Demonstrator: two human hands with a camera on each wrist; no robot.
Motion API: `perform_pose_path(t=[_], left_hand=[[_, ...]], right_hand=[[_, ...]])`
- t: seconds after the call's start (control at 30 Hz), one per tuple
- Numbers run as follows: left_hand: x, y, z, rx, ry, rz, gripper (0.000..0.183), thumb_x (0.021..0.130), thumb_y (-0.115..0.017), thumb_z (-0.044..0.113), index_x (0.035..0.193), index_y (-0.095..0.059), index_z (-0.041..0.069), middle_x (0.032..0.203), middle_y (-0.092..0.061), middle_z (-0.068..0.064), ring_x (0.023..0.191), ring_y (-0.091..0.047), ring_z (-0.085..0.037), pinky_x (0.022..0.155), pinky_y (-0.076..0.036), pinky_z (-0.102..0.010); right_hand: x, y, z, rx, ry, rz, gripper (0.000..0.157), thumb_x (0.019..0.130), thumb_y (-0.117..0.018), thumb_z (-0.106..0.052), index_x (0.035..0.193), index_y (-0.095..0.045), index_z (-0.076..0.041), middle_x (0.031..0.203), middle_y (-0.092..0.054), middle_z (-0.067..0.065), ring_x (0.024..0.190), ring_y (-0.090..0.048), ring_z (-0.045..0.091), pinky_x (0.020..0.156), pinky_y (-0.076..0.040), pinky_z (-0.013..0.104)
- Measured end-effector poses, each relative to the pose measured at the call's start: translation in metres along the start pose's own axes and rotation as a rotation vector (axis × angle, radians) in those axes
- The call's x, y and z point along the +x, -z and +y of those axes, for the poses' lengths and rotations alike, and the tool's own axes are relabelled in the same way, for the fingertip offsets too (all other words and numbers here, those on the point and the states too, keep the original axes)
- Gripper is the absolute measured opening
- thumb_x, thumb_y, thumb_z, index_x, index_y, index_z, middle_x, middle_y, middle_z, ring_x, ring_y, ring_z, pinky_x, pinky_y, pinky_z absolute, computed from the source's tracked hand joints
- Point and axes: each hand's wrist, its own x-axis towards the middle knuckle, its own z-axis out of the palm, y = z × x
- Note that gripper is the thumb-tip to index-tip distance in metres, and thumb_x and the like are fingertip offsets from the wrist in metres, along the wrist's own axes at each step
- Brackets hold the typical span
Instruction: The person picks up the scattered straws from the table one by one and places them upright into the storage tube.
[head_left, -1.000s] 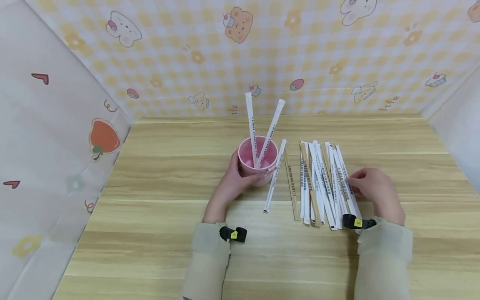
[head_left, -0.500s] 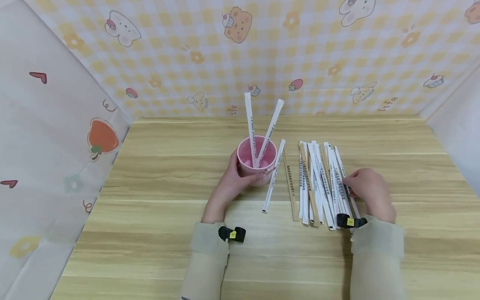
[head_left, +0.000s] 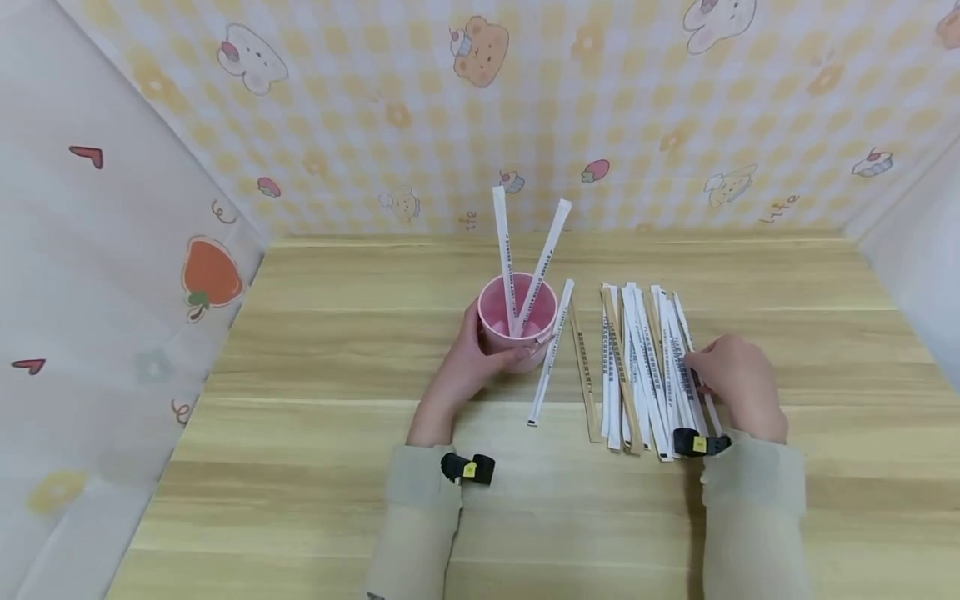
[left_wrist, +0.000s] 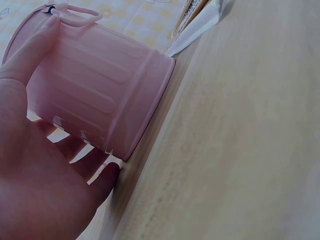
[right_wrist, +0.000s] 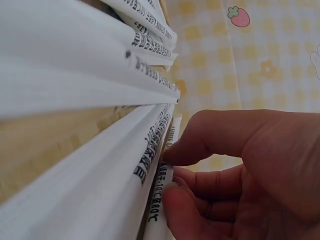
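Observation:
My left hand (head_left: 465, 367) holds the pink cup (left_wrist: 95, 75) round its side, thumb near the small handle at the rim and fingers spread along the far wall. Two straws in white paper wrappers (head_left: 503, 242) lean apart inside the cup. On the right, my right hand (head_left: 738, 383) is at the outer edge of a row of paper-wrapped straws (head_left: 637, 358). Its thumb and forefinger pinch the outermost white-wrapped straw (right_wrist: 161, 200), which lies beside the others; printed characters show on the wrapper. The hand hides part of this straw in the head view.
A single white-wrapped straw (head_left: 550, 354) and a brown-wrapped straw (head_left: 585, 375) lie between cup and row. The wooden table (head_left: 300, 350) meets a yellow checked cloth (head_left: 337, 125) at the back. A white cloth (head_left: 90, 275) hangs on the left.
My right hand has shifted slightly left along the row's right edge, and the outermost straw now shows more apart from its neighbours. The left hand and cup stay put.

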Motion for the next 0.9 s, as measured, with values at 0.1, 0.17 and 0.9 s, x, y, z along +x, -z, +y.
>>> perform_pose_path(t=[0.1,0.17,0.9], left_hand=[[-0.001,0.000,0.001,0.001,0.002,-0.002,0.098,0.067,-0.079,0.029,0.140,-0.014,0.036,0.141,-0.026,0.007,0.128,-0.026,-0.016,0.101,-0.028,-0.036],[-0.001,0.000,0.000,0.001,-0.007,-0.006,0.098,0.067,-0.078,0.029,0.140,-0.013,0.036,0.141,-0.026,0.006,0.128,-0.026,-0.017,0.100,-0.029,-0.037],[0.003,0.002,-0.002,-0.052,-0.010,-0.018,0.100,0.064,-0.080,0.027,0.139,-0.014,0.036,0.143,-0.024,0.003,0.129,-0.024,-0.017,0.102,-0.026,-0.037]], right_hand=[[0.000,0.001,0.000,-0.003,-0.001,-0.004,0.030,0.082,-0.052,-0.026,0.078,-0.063,0.002,0.066,-0.059,0.008,0.056,-0.053,0.022,0.048,-0.037,0.029],[0.000,0.001,0.001,0.000,-0.003,-0.012,0.030,0.082,-0.053,-0.027,0.078,-0.062,0.001,0.067,-0.059,0.008,0.057,-0.052,0.021,0.049,-0.037,0.029],[-0.045,0.034,-0.059,0.103,0.307,0.520,0.030,0.088,-0.047,-0.029,0.100,-0.057,-0.003,0.087,-0.061,0.012,0.069,-0.053,0.022,0.055,-0.037,0.029]])
